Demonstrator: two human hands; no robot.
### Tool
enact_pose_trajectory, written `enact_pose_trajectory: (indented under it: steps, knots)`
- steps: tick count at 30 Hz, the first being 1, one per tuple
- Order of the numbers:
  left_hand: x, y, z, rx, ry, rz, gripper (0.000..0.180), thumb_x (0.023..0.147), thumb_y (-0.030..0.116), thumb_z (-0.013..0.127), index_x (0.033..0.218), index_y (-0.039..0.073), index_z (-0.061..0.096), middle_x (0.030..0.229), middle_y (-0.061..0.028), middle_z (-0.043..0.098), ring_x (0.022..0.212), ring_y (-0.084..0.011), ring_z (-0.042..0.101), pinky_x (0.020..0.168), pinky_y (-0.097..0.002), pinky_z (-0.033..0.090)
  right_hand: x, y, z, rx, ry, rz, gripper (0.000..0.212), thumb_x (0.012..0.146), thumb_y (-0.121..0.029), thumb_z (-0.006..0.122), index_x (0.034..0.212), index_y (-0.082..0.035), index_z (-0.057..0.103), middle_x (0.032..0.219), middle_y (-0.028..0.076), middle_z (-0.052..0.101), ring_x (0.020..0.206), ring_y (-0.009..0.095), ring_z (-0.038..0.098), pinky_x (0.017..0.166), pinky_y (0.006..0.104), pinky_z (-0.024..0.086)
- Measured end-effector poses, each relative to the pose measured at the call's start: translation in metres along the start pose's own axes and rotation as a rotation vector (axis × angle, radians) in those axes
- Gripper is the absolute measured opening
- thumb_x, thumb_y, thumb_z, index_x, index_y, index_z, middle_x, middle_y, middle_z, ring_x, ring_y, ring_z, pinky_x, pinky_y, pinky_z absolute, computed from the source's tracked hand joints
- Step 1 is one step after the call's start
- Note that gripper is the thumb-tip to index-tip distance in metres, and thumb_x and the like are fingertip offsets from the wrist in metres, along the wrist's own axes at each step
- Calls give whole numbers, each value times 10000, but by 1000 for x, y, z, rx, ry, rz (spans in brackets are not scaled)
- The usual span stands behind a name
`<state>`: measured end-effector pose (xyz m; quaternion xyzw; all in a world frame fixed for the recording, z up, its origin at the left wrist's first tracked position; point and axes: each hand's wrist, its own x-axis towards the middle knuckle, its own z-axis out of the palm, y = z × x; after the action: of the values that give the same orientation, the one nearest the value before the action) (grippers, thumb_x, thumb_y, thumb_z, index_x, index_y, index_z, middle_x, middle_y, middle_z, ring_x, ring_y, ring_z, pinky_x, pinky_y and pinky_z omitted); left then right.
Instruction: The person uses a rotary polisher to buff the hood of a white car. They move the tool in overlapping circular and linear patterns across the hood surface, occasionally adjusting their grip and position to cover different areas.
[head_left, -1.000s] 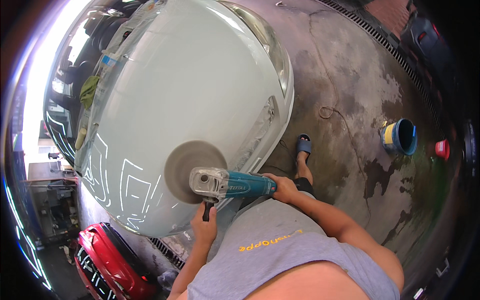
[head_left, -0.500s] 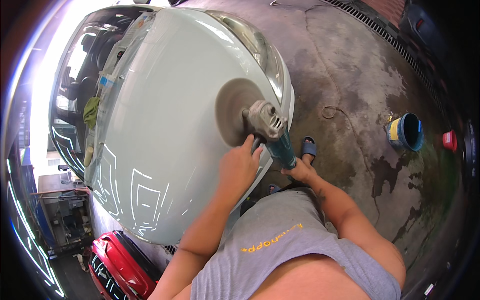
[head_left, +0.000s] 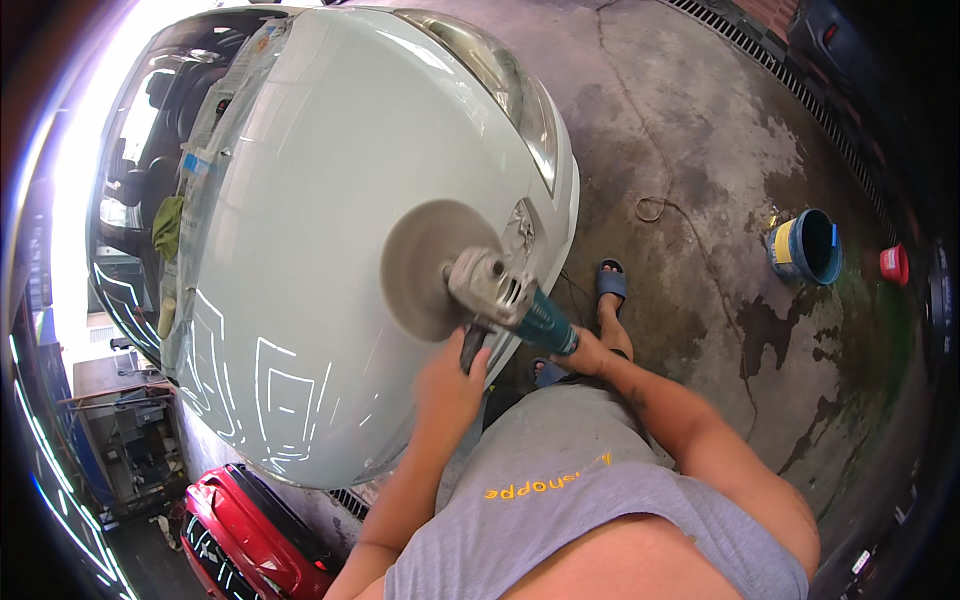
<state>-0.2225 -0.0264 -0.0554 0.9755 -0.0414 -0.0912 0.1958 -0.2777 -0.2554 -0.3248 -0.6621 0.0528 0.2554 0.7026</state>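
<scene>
A rotary polisher with a grey metal head and teal body is in both my hands. Its round, greyish pad lies against the pale hood of a car and looks smeared, as if spinning. My left hand, a little blurred, is closed round the black side handle. Farther back, my right hand wraps the rear of the teal body. A headlight lies beyond the pad, and a chrome badge shows at the hood's front edge, just right of the pad.
Clear plastic sheeting covers the windshield's base, with a green cloth on it. A cord runs across the wet floor. At right stand a dark blue bucket and a red tub. A red bumper lies lower left.
The polisher has slid left and toward me across the hood, carried by both hands. The badge now shows where the machine covered it before.
</scene>
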Motion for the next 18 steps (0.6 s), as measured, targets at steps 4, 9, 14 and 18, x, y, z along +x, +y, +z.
enact_pose_trajectory:
  steps: [4, 9, 14, 18]
  knots:
    - [-51, -41, -9, 49, -99, -105, 543, 994, 421, 754, 1395, 62, 679, 994, -266, 769, 947, -475, 744, 820, -527, 578, -8, 35, 54, -44, -49, -131, 582, 827, -116, 912, 1340, -59, 644, 1197, 111, 770, 1119, 231, 726, 1036, 382, 560]
    - [-57, -37, -13, 94, -83, -105, 535, 989, 379, 779, 1394, 42, 685, 1019, -245, 778, 914, -453, 759, 804, -486, 589, 1, 29, 60, -15, -55, -208, 552, 826, -107, 911, 1314, -59, 659, 1187, 122, 771, 1121, 242, 725, 1037, 379, 554]
    - [12, 23, -16, 113, -144, 26, 536, 1021, 379, 732, 1424, 34, 661, 1032, -282, 763, 958, -475, 739, 834, -524, 575, 27, 46, 26, 156, -83, 63, 425, 852, -105, 897, 1226, -42, 706, 1116, 78, 779, 1040, 197, 729, 971, 379, 576]
    - [73, 79, -11, 175, -204, 85, 535, 1043, 372, 692, 1442, 22, 631, 1028, -306, 757, 997, -500, 723, 864, -564, 564, 46, 26, -32, 109, -71, 27, 340, 856, -113, 904, 1138, -38, 731, 1032, 40, 776, 972, 164, 725, 918, 362, 578]
